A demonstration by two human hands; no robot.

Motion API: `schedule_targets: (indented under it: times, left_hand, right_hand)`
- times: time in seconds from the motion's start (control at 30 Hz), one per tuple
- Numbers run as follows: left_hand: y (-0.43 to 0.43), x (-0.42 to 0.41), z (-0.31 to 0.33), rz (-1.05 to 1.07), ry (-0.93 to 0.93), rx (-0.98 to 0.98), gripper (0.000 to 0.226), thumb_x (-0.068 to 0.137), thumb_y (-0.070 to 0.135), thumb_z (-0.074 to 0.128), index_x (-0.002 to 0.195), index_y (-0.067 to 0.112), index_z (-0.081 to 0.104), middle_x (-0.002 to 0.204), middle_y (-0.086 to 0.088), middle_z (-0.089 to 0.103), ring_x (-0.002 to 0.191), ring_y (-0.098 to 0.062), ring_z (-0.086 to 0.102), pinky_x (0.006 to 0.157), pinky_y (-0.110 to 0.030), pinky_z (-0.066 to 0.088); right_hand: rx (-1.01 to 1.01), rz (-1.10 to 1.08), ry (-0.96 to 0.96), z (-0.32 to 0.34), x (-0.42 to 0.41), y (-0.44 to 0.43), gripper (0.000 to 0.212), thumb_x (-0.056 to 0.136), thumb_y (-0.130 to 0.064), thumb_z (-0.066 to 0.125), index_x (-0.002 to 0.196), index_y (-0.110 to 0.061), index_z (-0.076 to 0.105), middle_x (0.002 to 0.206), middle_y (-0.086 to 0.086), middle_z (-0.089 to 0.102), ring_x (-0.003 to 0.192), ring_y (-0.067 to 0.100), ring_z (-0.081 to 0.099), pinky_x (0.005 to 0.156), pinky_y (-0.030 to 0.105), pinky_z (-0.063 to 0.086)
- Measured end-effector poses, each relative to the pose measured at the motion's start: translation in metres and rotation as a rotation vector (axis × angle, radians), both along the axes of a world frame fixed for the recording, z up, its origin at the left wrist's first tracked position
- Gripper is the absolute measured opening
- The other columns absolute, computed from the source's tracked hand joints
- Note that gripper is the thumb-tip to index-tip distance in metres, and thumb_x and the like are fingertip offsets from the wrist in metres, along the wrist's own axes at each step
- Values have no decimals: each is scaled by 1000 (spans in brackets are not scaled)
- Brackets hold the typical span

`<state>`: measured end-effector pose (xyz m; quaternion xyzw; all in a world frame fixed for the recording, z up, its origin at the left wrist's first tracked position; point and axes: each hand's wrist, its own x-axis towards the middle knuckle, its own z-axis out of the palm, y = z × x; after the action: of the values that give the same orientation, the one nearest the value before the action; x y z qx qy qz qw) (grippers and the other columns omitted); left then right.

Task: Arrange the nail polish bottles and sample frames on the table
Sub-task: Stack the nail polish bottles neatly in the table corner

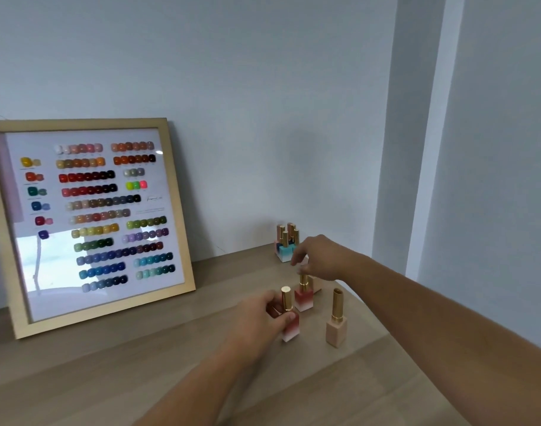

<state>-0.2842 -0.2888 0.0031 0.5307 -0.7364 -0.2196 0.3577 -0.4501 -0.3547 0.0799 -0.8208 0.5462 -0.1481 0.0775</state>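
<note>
On the wooden table (171,364), my left hand (260,315) gripped a red-to-white bottle (291,330) round its body, while my right hand (320,256) pinched the gold cap (303,280) of a second red bottle (304,299) just behind it. A beige bottle (336,332) stood free beside them; the sample frame (88,222) leaned against the wall (263,87).

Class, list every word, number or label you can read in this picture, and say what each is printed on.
None can be read.
Sample frame: small print and a signature-like mark beside the swatches, too blurred to read.
Nail polish bottles: no legible label.
</note>
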Motion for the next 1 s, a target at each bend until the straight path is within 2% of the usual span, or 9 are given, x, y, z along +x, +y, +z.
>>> schedule_targets:
  times: [0.1, 0.3, 0.47, 0.6, 0.77, 0.9, 1.0]
  left_hand:
    - [-15, 6, 6, 18, -27, -48, 13, 78, 28, 70, 86, 33, 60, 79, 11, 62, 73, -3, 55, 59, -10, 39]
    - [-60, 8, 16, 52, -25, -73, 7, 81, 26, 67, 86, 25, 62, 81, 9, 62, 74, -5, 54, 58, -13, 36]
    - [-110, -3, 18, 93, -10, -19, 17, 83, 27, 65, 99, 21, 64, 82, 12, 58, 74, -4, 53, 58, -13, 34]
    - [-147, -18, 10, 113, 31, 45, 28, 83, 23, 65, 111, 20, 61, 95, 7, 60, 86, -8, 54, 75, -20, 42]
    - [-177, -33, -3, 135, 33, 62, 34, 83, 23, 66, 116, 20, 59, 105, 4, 63, 91, -9, 55, 84, -25, 47]
    - [-185, -38, -10, 155, 67, 14, 34, 82, 23, 66, 116, 20, 60, 107, 4, 64, 89, -7, 54, 81, -22, 44]
    - [-184, -36, -19, 164, 97, 10, 38, 81, 20, 67, 118, 23, 58, 106, 7, 62, 90, -6, 54, 77, -17, 42]
  right_hand:
    - [33, 21, 48, -4, 2, -10, 15, 81, -11, 67, 95, -13, 71, 103, 4, 66, 83, 9, 55, 61, 12, 37]
    - [1, 46, -81, 6, -2, -40, 12, 78, -14, 71, 89, -15, 72, 84, -9, 60, 74, 3, 55, 60, 10, 37]
    - [-48, 9, -184, 15, -12, -79, 10, 79, -9, 69, 87, -14, 72, 84, -5, 66, 71, 1, 58, 61, 9, 41]
    - [-61, -60, -218, 5, -24, -112, 10, 80, -8, 68, 87, -14, 71, 82, -4, 65, 72, 1, 57, 63, 10, 42]
    - [-33, -68, -206, -15, -33, -138, 12, 81, -9, 66, 90, -13, 71, 87, -1, 67, 74, 3, 58, 68, 14, 45]
    - [-33, -55, -245, -25, -36, -150, 15, 81, -12, 67, 95, -17, 70, 88, -5, 63, 80, 8, 58, 67, 14, 44]
    - [-30, -78, -330, -34, -42, -149, 31, 77, -15, 71, 107, -23, 65, 96, -4, 61, 81, 10, 57, 68, 17, 45]
